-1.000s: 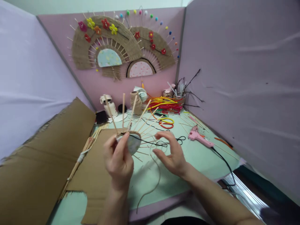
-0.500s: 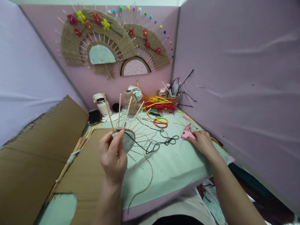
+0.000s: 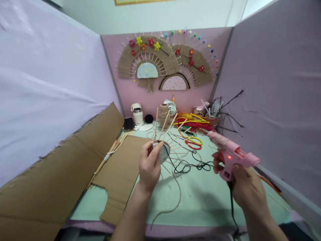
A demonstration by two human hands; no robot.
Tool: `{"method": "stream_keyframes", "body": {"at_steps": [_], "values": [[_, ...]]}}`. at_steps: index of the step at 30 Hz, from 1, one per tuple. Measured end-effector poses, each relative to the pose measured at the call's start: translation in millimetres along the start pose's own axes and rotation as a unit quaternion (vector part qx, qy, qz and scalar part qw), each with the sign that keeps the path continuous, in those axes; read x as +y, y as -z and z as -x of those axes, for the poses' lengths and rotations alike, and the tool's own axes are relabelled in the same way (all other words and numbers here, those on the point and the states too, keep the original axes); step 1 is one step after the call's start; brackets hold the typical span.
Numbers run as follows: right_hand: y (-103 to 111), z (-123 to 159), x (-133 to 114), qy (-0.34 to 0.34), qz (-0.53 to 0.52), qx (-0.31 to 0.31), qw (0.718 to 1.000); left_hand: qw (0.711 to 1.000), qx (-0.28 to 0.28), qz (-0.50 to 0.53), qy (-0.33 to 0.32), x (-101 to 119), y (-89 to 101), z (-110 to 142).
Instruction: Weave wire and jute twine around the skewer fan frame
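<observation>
My left hand (image 3: 150, 167) pinches a half-round fan base (image 3: 165, 153) covered in pale blue patterned cloth, with thin wooden sticks (image 3: 171, 127) fanning out from its edge. A black cord (image 3: 173, 163) runs from under my thumb across the base and lies in loops on the table. Over the right side, my right hand (image 3: 242, 180) grips a pink hot glue gun (image 3: 233, 154) by its handle, its nozzle aimed up and left. A small red light glows on the gun, and its cable hangs down.
Cut cardboard (image 3: 120, 160) and bundled sticks (image 3: 107, 156) lie at left. Scissors (image 3: 194, 143), a twine spool (image 3: 164, 113), a white bottle (image 3: 137, 114) and bright pipe cleaners (image 3: 193, 121) are behind. Decorated fans (image 3: 147, 55) hang on the pink back panel (image 3: 110, 50).
My right hand has lifted the glue gun off the table's right side and turned it upright. My left hand still pinches the fan base. The camera view has shifted left and up.
</observation>
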State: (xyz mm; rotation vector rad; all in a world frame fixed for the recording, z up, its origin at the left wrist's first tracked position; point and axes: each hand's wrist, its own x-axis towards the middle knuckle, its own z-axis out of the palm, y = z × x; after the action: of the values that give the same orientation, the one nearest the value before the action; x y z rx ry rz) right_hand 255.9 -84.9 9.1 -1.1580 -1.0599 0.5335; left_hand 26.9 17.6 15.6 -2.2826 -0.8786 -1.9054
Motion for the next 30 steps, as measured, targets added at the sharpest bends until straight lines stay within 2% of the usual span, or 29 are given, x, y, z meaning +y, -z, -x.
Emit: {"method": "stream_keyframes", "body": {"at_steps": [4, 9, 15, 24, 30], "values": [[-34.7, 13.5, -13.5, 0.018, -0.017, -0.104, 0.994, 0.999, -0.023, 0.019, 0.013, 4.8, 4.8, -1.4], [-54.6, 18.0, -18.5, 0.034, -0.002, -0.134, 0.99, 0.997, -0.059, 0.035, 0.034, 9.3, 9.7, 0.2], [-56.7, 17.5, -14.6, 0.061, 0.017, -0.153, 0.986, 0.995, -0.078, 0.053, 0.041, 11.5, 10.9, 3.9], [-56.5, 12.8, -16.2, 0.056, 0.067, -0.116, 0.989, 0.992, -0.1, 0.059, 0.052, 15.4, 9.7, 2.7], [-50.7, 10.9, -9.8, 0.069, 0.093, -0.137, 0.984, 0.992, -0.1, 0.06, 0.047, 15.1, 9.7, 1.6]]}}
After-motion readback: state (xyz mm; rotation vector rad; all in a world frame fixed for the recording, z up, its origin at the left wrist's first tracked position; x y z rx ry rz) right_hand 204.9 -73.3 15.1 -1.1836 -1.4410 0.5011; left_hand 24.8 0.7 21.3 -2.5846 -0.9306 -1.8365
